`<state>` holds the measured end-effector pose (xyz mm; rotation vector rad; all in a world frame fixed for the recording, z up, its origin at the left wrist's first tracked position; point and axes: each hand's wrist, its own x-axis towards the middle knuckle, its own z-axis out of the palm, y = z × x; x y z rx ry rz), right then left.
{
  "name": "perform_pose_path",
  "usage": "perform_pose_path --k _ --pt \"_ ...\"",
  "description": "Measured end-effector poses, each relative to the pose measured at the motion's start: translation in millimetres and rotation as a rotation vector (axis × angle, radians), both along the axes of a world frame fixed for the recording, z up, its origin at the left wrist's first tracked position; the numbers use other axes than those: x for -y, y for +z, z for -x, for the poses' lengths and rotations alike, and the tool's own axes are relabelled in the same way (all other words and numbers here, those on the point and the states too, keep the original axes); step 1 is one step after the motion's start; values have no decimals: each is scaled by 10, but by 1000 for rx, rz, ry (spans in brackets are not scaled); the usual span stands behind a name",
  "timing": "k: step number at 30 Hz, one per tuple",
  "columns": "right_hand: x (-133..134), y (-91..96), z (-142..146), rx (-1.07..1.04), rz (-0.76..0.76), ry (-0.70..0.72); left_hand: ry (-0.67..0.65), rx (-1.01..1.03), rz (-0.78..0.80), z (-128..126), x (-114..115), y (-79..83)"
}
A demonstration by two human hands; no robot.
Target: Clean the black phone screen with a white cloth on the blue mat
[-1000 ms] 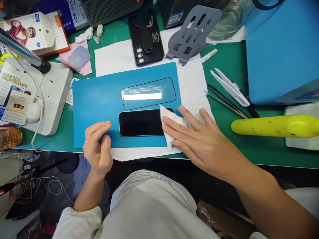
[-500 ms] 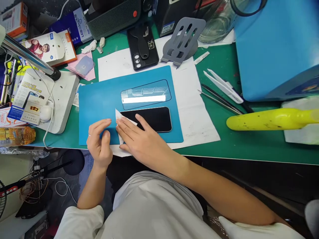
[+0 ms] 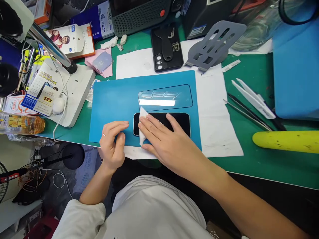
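A black phone (image 3: 180, 121) lies screen up on a blue mat (image 3: 117, 99). My right hand (image 3: 161, 139) lies flat on its left part, fingers stretched out, pressing a small white wipe (image 3: 142, 124) against the screen. My left hand (image 3: 113, 144), with a ring, rests at the phone's left end, its fingers curled and thumb against the forefinger on the mat; nothing shows in it. A clear screen protector (image 3: 165, 98) with a black rim lies on the mat just behind the phone.
White paper (image 3: 214, 109) lies under the mat on a green table mat (image 3: 249, 156). Tweezers (image 3: 249, 96) and a yellow tool (image 3: 286, 141) lie right. A black phone case (image 3: 166, 49) and grey stand (image 3: 211, 44) sit behind. A white lamp base (image 3: 74, 89) and boxes are left.
My right hand swept the wipe from the phone's right end to its left end, then shifted back a little toward the middle. My left hand stayed at the left end.
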<state>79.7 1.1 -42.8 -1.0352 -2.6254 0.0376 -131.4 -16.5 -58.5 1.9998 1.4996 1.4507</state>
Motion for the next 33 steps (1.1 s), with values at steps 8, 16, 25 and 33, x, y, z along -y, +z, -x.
perform_pose_path --k 8,16,25,33 --pt "145 6 -38 10 67 -6 -19 84 -74 9 10 -17" --pt "148 41 63 67 71 -35 -96 -39 13 12 21 66" --pt "244 80 -30 49 192 -48 -99 24 229 -14 -4 157" --pt "73 102 43 32 206 15 -115 37 282 -8 21 187"
